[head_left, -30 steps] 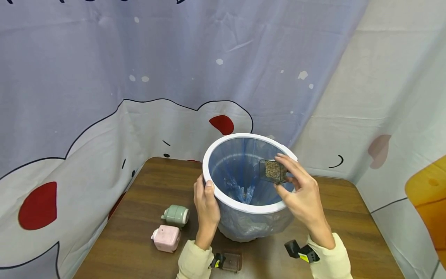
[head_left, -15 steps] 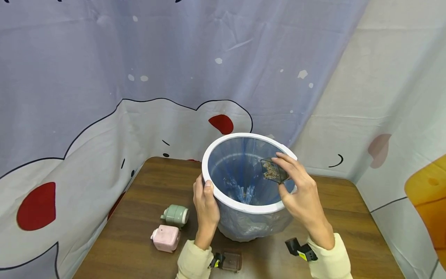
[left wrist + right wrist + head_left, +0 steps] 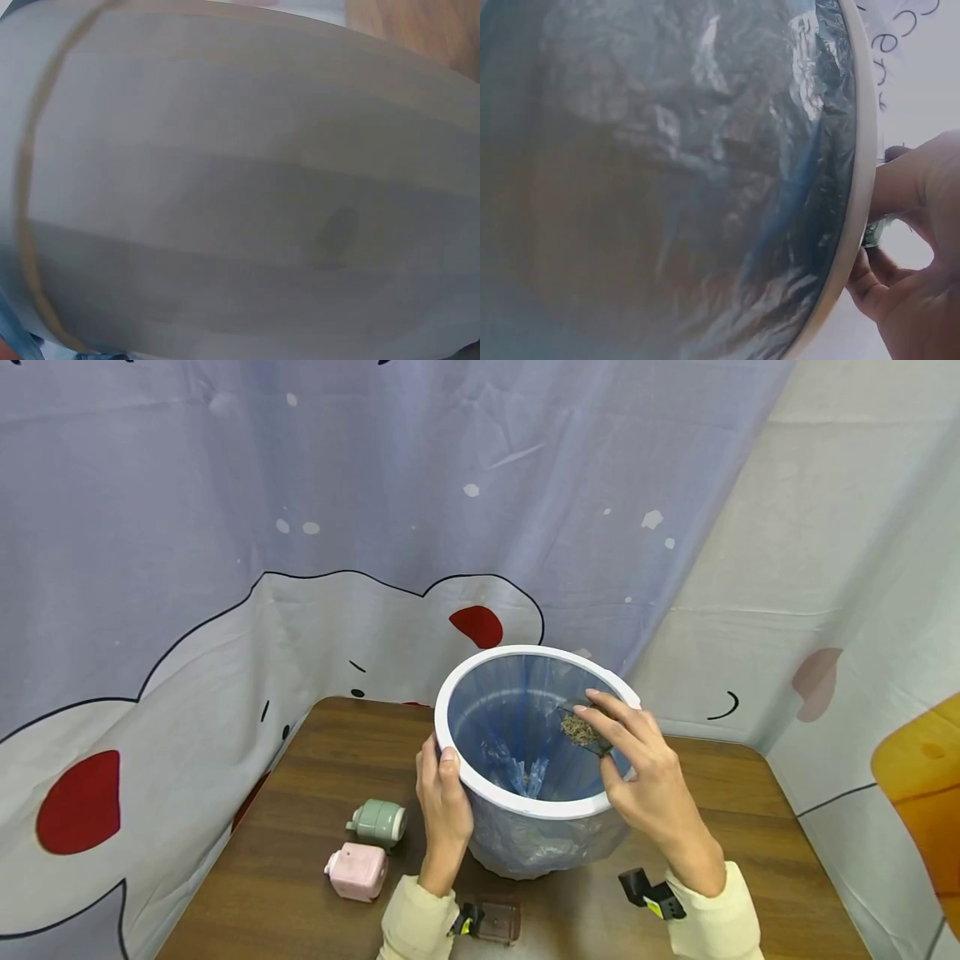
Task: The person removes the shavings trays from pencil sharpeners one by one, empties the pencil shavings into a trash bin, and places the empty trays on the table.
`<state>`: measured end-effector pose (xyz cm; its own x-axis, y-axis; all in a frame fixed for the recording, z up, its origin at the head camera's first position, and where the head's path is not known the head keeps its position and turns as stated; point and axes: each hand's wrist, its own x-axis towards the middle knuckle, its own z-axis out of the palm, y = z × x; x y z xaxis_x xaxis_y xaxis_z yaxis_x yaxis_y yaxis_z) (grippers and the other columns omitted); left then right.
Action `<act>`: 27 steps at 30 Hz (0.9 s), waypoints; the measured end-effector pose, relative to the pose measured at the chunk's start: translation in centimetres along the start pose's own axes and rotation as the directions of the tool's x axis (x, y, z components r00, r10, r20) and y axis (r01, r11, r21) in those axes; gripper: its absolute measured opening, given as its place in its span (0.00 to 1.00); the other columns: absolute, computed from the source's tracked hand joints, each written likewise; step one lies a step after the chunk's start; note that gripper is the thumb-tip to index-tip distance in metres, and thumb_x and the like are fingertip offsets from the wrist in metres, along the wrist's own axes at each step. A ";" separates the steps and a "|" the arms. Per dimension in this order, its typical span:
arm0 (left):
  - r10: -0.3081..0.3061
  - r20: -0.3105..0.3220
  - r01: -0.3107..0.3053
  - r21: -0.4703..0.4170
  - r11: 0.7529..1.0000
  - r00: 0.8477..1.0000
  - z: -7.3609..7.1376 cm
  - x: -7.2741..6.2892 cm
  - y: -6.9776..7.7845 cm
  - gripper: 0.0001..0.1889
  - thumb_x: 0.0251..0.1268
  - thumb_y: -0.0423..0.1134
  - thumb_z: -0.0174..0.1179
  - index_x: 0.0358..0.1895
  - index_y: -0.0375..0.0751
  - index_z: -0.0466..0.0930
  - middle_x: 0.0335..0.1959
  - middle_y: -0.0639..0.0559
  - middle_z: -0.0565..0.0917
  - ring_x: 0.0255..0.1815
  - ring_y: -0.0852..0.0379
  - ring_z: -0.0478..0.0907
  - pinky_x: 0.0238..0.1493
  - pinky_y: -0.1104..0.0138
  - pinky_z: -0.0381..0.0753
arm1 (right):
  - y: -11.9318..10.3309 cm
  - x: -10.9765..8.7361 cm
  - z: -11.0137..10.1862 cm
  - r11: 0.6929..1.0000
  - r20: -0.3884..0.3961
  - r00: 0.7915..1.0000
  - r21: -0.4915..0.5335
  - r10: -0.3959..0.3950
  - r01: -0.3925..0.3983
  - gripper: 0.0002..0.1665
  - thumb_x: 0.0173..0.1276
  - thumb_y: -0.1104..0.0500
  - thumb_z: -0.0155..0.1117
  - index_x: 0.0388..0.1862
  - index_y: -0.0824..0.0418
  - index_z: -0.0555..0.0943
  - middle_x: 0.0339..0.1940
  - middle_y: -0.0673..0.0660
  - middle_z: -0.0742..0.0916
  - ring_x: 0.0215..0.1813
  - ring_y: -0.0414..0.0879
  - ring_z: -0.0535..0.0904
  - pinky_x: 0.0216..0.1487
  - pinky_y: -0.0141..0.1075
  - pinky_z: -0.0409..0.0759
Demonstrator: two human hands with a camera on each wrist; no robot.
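A trash bin [image 3: 543,810] with a white rim and a blue liner stands on the table. My left hand [image 3: 444,810] grips its rim on the left, thumb over the top. Over the right part of the opening, my right hand [image 3: 651,772] pinches a small clear square container [image 3: 602,747] between thumb and fingers. Brownish dry grains [image 3: 577,729] lie in the container, which is tilted toward the bin. In the right wrist view, the liner-covered bin wall [image 3: 667,150] hides most of the container behind the rim. A pale blurred surface fills the left wrist view.
A green bottle-like item [image 3: 377,822] and a pink one [image 3: 357,871] lie left of the bin on the wooden table [image 3: 285,877]. A brown see-through box or lid [image 3: 501,920] lies by my left sleeve [image 3: 420,917]. A printed curtain [image 3: 360,485] hangs behind.
The container in my right hand has tipped further, and its grains have shifted inside it. My right fingers now cover more of it. The left hand and bin keep their places.
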<state>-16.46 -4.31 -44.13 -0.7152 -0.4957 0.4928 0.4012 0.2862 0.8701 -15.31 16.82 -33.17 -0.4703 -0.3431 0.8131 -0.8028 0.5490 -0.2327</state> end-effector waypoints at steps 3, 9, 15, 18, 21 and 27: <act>0.006 -0.002 -0.006 0.000 1.000 1.000 0.0 0.0 -0.1 0.23 0.65 0.48 0.39 0.59 0.46 0.72 0.46 0.44 0.75 0.46 0.49 0.72 0.46 0.52 0.69 | 0.0 0.1 0.0 0.999 -0.009 0.999 -0.009 -0.034 0.034 0.37 0.43 0.78 0.47 0.55 0.60 0.78 0.59 0.59 0.77 0.49 0.52 0.72 0.47 0.33 0.64; -0.004 0.006 0.004 -0.005 1.000 1.000 0.1 0.0 -0.1 0.23 0.66 0.49 0.39 0.60 0.47 0.71 0.47 0.44 0.75 0.46 0.49 0.72 0.46 0.52 0.69 | 0.0 0.4 0.0 0.991 0.005 0.993 -0.072 -0.117 0.117 0.35 0.46 0.77 0.45 0.54 0.61 0.78 0.58 0.60 0.77 0.47 0.55 0.71 0.48 0.38 0.65; -0.015 0.006 0.016 -0.010 1.000 1.000 0.0 0.0 0.1 0.23 0.66 0.49 0.39 0.60 0.47 0.71 0.46 0.44 0.75 0.46 0.49 0.72 0.46 0.52 0.69 | -0.3 0.3 -0.1 0.972 0.088 0.984 -0.161 -0.156 0.169 0.37 0.46 0.78 0.45 0.55 0.57 0.78 0.59 0.57 0.77 0.47 0.54 0.72 0.46 0.37 0.68; -0.015 0.006 0.015 -0.009 1.000 1.000 0.0 0.0 0.1 0.23 0.66 0.49 0.39 0.60 0.48 0.71 0.46 0.45 0.75 0.46 0.49 0.72 0.46 0.52 0.69 | -0.4 0.3 0.1 0.964 0.122 0.978 -0.185 -0.170 0.190 0.36 0.47 0.78 0.45 0.55 0.56 0.78 0.59 0.56 0.77 0.48 0.54 0.72 0.44 0.38 0.71; -0.009 0.007 0.010 -0.004 1.000 1.000 0.0 -0.1 0.0 0.23 0.66 0.49 0.39 0.60 0.49 0.71 0.47 0.45 0.75 0.46 0.49 0.72 0.46 0.51 0.69 | -0.4 0.2 0.2 0.958 0.138 0.974 -0.200 -0.177 0.203 0.36 0.48 0.78 0.46 0.55 0.56 0.79 0.59 0.55 0.77 0.49 0.54 0.72 0.43 0.40 0.73; -0.002 0.008 0.002 -0.002 1.000 1.000 0.0 -0.1 0.0 0.24 0.67 0.50 0.38 0.61 0.48 0.70 0.48 0.44 0.75 0.47 0.48 0.72 0.47 0.50 0.69 | -0.4 0.1 0.3 0.957 0.146 0.974 -0.209 -0.174 0.203 0.38 0.45 0.79 0.48 0.54 0.55 0.80 0.59 0.54 0.77 0.50 0.53 0.72 0.41 0.39 0.75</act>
<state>-16.35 -4.28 -44.24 -0.7207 -0.4896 0.4908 0.4009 0.2833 0.8712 -15.17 16.33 -33.21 -0.3716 -0.5414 0.7542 -0.7866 0.6150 0.0539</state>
